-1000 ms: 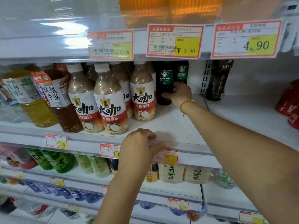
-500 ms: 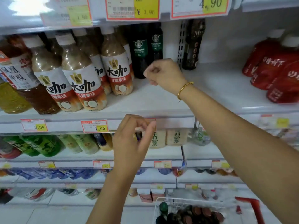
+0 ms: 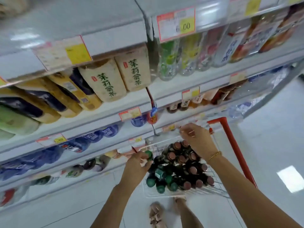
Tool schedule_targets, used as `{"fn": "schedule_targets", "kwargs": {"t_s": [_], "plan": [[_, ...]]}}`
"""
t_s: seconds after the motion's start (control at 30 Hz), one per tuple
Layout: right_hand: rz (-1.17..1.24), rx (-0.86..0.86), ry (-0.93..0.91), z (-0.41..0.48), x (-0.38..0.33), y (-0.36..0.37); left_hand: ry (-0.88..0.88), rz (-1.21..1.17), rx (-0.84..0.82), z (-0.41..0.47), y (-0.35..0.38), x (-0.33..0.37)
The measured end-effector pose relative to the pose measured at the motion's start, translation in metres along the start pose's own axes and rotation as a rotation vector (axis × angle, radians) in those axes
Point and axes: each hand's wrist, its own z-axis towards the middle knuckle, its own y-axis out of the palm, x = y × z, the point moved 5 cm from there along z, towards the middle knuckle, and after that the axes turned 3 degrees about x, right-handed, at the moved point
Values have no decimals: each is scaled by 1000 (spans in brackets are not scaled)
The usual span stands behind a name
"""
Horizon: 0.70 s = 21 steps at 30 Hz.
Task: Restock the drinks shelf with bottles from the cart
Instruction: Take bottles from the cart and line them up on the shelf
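- From the head view, looking steeply down: the wire cart (image 3: 218, 186) stands at the near right. It is a basket of thin pale metal rods with a red tubular handle (image 3: 230, 140) along its right side.
- It is packed with dark, glossy bottles standing upright, only their round tops showing. The brown-capped bottles (image 3: 181, 157) fill the far and right part, and a green-topped group (image 3: 158, 183) clusters at the near left.
- The left hand (image 3: 136, 165) is at the cart's far left corner. Its fingers are curled round the neck of a green-capped bottle (image 3: 148, 155), whose round cap pokes out past the knuckles.
- The right hand (image 3: 195, 139) hovers above the brown caps with its fingers bent and the thumb close to the fingertips. It is too blurred to say whether it pinches anything.
- A thin gold bracelet (image 3: 214, 155) circles the right wrist.
- The drinks shelf (image 3: 115, 111) fills the left and far side, tier upon tier of smooth white metal. Red-bordered price tags (image 3: 176, 23) with yellow patches are clipped to the edges.
- On an upper tier at the left sit cream bottles (image 3: 105, 83) with matte labels and green characters. Clear plastic bottles (image 3: 167, 63) are to their right.
- Lower down is a row of blue-labelled bottles (image 3: 92, 137), rounded and shiny.
- Pale, glossy floor tiles (image 3: 271, 145) spread to the right, and sandalled feet (image 3: 156, 214) show just near the cart.
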Motion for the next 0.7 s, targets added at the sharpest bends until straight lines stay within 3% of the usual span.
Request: {"fn": "schedule_targets", "kwargs": {"t_s": [0.1,0.23,0.4,0.57,0.63,0.7], "plan": [[-158,-178,279,-7,98,65,-83,109,-165,13,58,-55],[-327,-460,337,-27,181,156,-32,226,-371,28,134,-100],[-413,-568,389,-55,227,205,174,414,-479,47,202,-110],[-505,-602,318,-73,247,226,403,664,-462,56,234,-113],[-543,-612,329,-71,250,232,435,595,-414,55,234,-116],[-555,-603,341,-66,248,236,389,357,-257,56,219,-114]]}}
